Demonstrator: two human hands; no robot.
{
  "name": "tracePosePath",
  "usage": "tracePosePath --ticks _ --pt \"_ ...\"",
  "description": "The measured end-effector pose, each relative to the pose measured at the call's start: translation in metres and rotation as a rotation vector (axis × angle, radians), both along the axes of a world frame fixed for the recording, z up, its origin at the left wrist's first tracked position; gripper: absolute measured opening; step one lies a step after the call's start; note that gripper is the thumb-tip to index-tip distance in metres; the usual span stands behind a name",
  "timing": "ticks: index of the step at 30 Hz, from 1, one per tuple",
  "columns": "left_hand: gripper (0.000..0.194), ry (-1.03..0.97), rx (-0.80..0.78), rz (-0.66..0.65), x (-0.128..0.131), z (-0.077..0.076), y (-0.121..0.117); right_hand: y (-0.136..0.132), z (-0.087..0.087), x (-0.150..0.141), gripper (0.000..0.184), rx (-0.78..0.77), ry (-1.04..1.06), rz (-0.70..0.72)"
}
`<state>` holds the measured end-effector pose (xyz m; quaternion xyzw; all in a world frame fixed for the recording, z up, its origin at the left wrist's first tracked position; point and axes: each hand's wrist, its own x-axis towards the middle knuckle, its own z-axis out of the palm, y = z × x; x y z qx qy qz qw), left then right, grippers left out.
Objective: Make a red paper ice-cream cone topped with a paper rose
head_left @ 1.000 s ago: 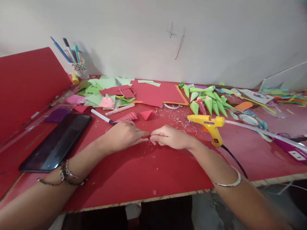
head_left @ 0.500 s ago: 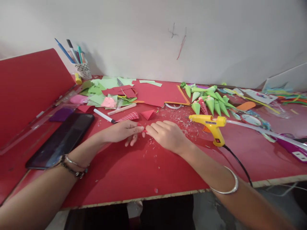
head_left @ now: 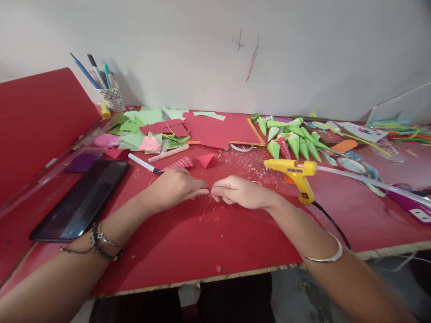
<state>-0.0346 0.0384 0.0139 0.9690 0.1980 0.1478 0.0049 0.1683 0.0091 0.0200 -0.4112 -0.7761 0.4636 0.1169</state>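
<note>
Fingertips (head_left: 204, 191) nearly meeting, left hand (head_left: 173, 190) and right hand (head_left: 242, 192) are over the red table (head_left: 188, 251), each one's fingers pressed together. Can't tell if they're pinching anything, way too hidden. Folded red paper piece (head_left: 206, 160) sits just beyond them, red checked piece (head_left: 180, 164) right behind the left hand. Yellow glue gun (head_left: 296, 172) is near the right wrist.

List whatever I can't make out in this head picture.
All in the head view:
What, if anything, the left hand and right hand pinch: hidden by their own fingers.
The exact number of green cones: they overlap one another.
The far end of the long clear stick: cut off by the right edge.
The design on the white card: too small.
</note>
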Motion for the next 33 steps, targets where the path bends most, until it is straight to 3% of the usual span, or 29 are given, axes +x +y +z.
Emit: tracePosePath --ticks 2,4,7,10,12,14,16,19,21,24,30,33 --pt "0.038 0.026 0.114 -0.031 0.001 0.001 -0.002 0.0 0.0 0.002 0.035 -0.16 0.049 0.015" --pt "0.039 0.052 0.146 -0.019 0.002 0.001 -0.002 0.0 0.0 0.002 0.037 -0.164 0.044 0.015" --pt "0.039 0.055 0.011 0.095 0.0 0.002 0.0 -0.001 0.0 -0.002 0.031 0.167 -0.056 -0.036" --pt "0.04 0.02 -0.353 0.162 -0.002 0.004 -0.001 -0.002 -0.002 -0.007 0.027 0.642 -0.274 -0.065" --pt "0.039 -0.005 -0.533 0.158 -0.002 0.005 -0.002 -0.002 -0.005 -0.009 0.031 0.841 -0.41 -0.021" --pt "0.04 -0.009 -0.498 0.164 -0.002 0.005 -0.003 -0.002 -0.007 -0.009 0.036 0.932 -0.478 0.017" --pt "0.044 -0.007 -0.264 0.189 -0.001 0.005 -0.004 -0.002 -0.008 -0.009 0.038 0.934 -0.506 0.002" --pt "0.049 -0.017 0.118 0.188 -0.001 0.004 -0.003 -0.004 -0.006 -0.009 0.038 0.818 -0.47 -0.067" --pt "0.048 -0.005 0.245 0.149 -0.002 0.005 -0.003 -0.004 -0.002 -0.009 0.036 0.713 -0.371 -0.086" --pt "0.042 0.053 0.321 0.085 -0.002 0.007 -0.003 -0.004 0.003 -0.006 0.033 0.507 -0.17 -0.048" --pt "0.036 0.127 0.387 -0.02 0.007 0.011 -0.013 0.003 -0.001 0.007 0.036 -0.18 0.075 0.039" --pt "0.036 0.103 0.431 -0.031 0.008 0.013 -0.017 0.006 -0.005 0.011 0.036 -0.309 0.184 0.087"
